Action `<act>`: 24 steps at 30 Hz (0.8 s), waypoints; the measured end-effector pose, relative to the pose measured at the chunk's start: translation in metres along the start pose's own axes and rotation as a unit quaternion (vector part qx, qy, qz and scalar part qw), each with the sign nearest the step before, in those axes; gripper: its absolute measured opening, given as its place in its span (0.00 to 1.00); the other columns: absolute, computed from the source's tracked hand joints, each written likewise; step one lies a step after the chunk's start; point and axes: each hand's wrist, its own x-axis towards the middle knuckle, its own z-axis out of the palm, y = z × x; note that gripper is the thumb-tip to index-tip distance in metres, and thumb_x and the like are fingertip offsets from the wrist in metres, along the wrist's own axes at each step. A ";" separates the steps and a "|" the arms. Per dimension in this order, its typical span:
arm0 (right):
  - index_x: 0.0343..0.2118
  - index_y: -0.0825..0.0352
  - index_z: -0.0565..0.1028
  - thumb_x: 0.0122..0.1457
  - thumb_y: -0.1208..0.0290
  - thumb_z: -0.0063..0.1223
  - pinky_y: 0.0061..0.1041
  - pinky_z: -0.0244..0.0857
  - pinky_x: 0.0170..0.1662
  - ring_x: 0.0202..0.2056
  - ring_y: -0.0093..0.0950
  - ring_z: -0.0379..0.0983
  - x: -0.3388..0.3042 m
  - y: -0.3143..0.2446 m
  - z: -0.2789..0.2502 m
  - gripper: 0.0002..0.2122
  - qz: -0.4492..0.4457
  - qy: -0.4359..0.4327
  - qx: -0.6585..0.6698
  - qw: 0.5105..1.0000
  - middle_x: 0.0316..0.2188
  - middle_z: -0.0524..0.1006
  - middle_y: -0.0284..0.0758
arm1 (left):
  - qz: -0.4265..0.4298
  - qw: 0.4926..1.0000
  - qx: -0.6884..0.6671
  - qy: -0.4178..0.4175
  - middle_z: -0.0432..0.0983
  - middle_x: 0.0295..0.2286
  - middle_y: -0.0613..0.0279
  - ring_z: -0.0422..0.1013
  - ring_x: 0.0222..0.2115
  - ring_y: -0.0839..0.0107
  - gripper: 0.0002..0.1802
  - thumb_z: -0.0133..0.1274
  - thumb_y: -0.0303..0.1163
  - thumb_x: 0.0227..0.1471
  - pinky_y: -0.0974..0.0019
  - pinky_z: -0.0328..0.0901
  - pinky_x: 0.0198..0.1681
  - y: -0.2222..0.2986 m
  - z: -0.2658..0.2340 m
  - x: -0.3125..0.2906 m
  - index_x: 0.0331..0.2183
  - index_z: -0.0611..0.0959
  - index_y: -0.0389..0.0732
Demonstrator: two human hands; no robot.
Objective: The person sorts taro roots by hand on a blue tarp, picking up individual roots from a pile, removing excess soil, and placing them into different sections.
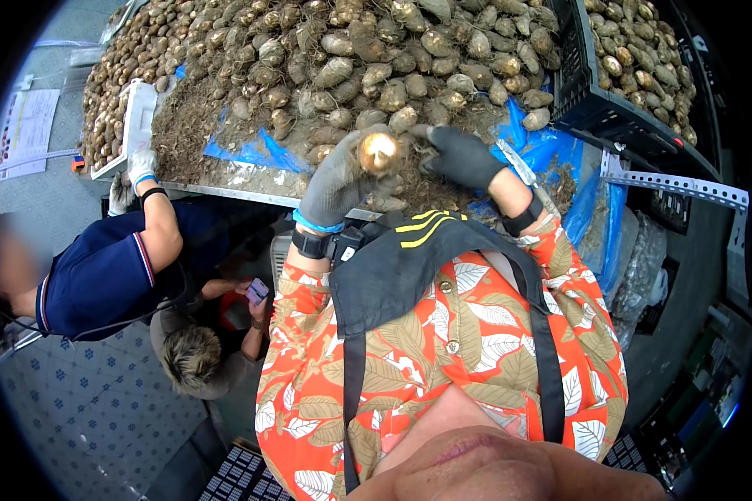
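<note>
My feed shows a table [230, 194] under a broad heap [368, 75] of rough, hairy, egg-shaped roots. Right of it I see a black, hard plastic crate [606, 121] holding more, then crumpled, shiny blue plastic [560, 152]. The left hand [334, 185], in a grey knit glove, is curled closed around one root; the right hand [464, 159], dark-gloved, is half bent just beside it, and I can't tell whether it grips anything. That held root [379, 154], rounded and brown-sided, turns a pale face upward above the table's near edge.
</note>
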 end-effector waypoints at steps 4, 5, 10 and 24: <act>0.47 0.64 0.75 0.53 0.75 0.53 0.24 0.68 0.43 0.40 0.25 0.75 -0.005 -0.032 -0.039 0.16 0.052 0.000 0.389 0.920 0.43 0.77 0.38 | 0.037 0.996 -0.037 -0.073 0.65 0.50 0.51 0.69 0.45 0.58 0.37 0.56 0.39 0.51 0.57 0.71 0.45 -0.001 -0.002 0.009 0.58 0.59 0.39; 0.46 0.66 0.76 0.54 0.78 0.52 0.19 0.67 0.42 0.38 0.19 0.74 -0.007 -0.038 -0.046 0.15 0.043 0.021 0.367 0.929 0.43 0.76 0.35 | 0.044 0.994 -0.036 -0.092 0.65 0.50 0.51 0.69 0.46 0.58 0.37 0.56 0.38 0.51 0.57 0.71 0.45 -0.001 0.000 0.011 0.58 0.58 0.39; 0.47 0.62 0.75 0.51 0.67 0.57 0.22 0.67 0.38 0.32 0.22 0.74 -0.001 -0.045 -0.037 0.19 -0.018 0.084 0.333 0.939 0.31 0.77 0.33 | 0.104 0.990 0.069 0.060 0.65 0.50 0.51 0.68 0.48 0.59 0.40 0.58 0.37 0.50 0.59 0.70 0.47 -0.004 0.015 0.018 0.59 0.57 0.36; 0.37 0.58 0.78 0.51 0.61 0.56 0.34 0.66 0.36 0.30 0.38 0.73 0.017 -0.060 -0.024 0.12 -0.192 0.225 0.102 0.950 0.28 0.75 0.38 | 0.150 0.954 0.223 0.136 0.70 0.48 0.57 0.66 0.48 0.72 0.27 0.46 0.30 0.57 0.69 0.61 0.51 -0.015 0.022 0.025 0.57 0.64 0.35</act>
